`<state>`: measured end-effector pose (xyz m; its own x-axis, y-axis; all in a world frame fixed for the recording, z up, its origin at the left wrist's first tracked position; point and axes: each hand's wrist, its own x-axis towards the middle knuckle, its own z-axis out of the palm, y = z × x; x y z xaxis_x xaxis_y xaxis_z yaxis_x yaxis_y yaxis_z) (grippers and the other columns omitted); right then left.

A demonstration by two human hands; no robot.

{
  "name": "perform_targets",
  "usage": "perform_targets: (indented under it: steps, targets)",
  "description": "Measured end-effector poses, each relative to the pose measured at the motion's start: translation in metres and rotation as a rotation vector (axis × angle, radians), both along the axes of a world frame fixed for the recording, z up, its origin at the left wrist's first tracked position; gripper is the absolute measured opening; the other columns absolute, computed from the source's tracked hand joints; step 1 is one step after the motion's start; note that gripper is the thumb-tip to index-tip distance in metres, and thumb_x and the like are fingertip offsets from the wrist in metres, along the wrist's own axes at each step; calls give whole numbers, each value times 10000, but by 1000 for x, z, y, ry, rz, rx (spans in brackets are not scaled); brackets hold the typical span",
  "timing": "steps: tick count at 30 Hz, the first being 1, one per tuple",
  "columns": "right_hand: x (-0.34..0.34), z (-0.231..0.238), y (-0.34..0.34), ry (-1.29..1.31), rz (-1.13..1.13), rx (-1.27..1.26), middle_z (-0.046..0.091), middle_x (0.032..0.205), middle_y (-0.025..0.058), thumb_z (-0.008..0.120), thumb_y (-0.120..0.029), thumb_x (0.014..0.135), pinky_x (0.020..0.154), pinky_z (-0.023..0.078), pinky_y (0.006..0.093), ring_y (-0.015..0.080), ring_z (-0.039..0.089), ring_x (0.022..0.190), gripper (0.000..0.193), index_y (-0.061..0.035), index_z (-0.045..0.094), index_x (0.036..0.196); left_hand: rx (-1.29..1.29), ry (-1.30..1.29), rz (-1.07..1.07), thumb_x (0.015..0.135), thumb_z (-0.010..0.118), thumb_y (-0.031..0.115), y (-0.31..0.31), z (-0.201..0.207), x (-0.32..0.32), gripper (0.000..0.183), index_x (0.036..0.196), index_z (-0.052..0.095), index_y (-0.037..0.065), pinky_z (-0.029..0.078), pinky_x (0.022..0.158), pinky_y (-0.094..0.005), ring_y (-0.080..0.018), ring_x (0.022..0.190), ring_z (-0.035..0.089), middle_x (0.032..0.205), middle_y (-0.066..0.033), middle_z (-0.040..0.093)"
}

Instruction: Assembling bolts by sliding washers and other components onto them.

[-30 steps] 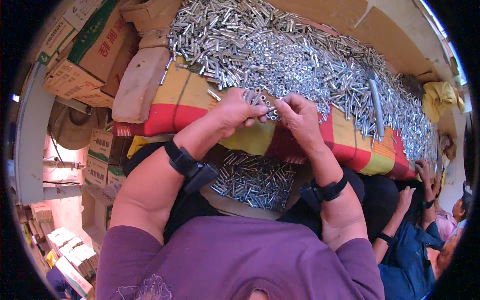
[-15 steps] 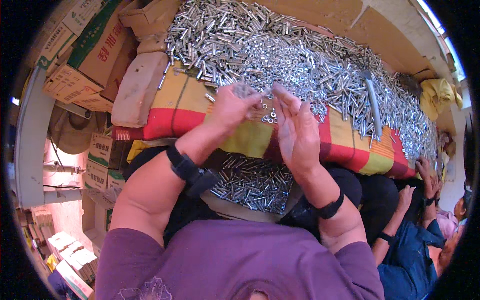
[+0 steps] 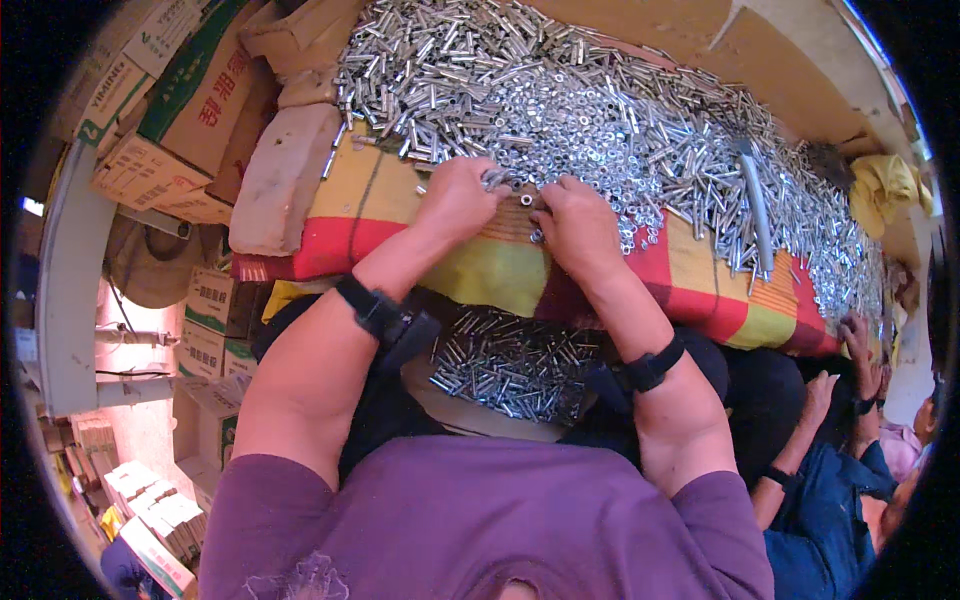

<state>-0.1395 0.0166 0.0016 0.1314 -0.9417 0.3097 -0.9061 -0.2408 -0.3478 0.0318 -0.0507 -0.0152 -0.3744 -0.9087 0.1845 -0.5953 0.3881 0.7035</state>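
Shiny metal tubes [image 3: 425,55] and nuts [image 3: 565,105] lie in a broad heap across a table. At its near edge, the left hand [image 3: 460,200] is curled, seemingly around small metal pieces [image 3: 493,180]. The right hand [image 3: 580,225] is bent, fingertips lowered beside a few loose nuts [image 3: 526,200]; whether it grips anything is hidden. The work looks far from finished: the heap is large, while a smaller batch [image 3: 515,370], perhaps done, lies below near the person's lap. A red and yellow checked cloth [image 3: 690,285] covers the table. Cardboard boxes [image 3: 150,175] stand at left; a co-worker in dark blue [image 3: 825,510] is at right.
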Motion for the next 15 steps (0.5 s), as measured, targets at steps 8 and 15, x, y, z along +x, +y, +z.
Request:
perform_targets:
  steps: [8, 15]
  targets:
    - [-7, 19, 14, -124, 3, -5, 563, 840, 128, 631, -129, 753, 654, 481, 441, 345, 589, 783, 89, -73, 603, 817, -122, -53, -56, 762, 668, 176, -4, -14, -19, 160, 788, 626, 25, 474, 659, -424, -359, 709, 602, 776, -182, 635]
    - [-19, 24, 31, 8, -36, 108, 572, 825, 141, 638, -156, 758, 641, 478, 454, 352, 598, 745, 119, -59, 591, 809, 538, 98, -190, 836, 624, 184, 23, 1, -4, 161, 788, 612, 31, 412, 444, -273, -116, 555, 562, 672, -62, 643]
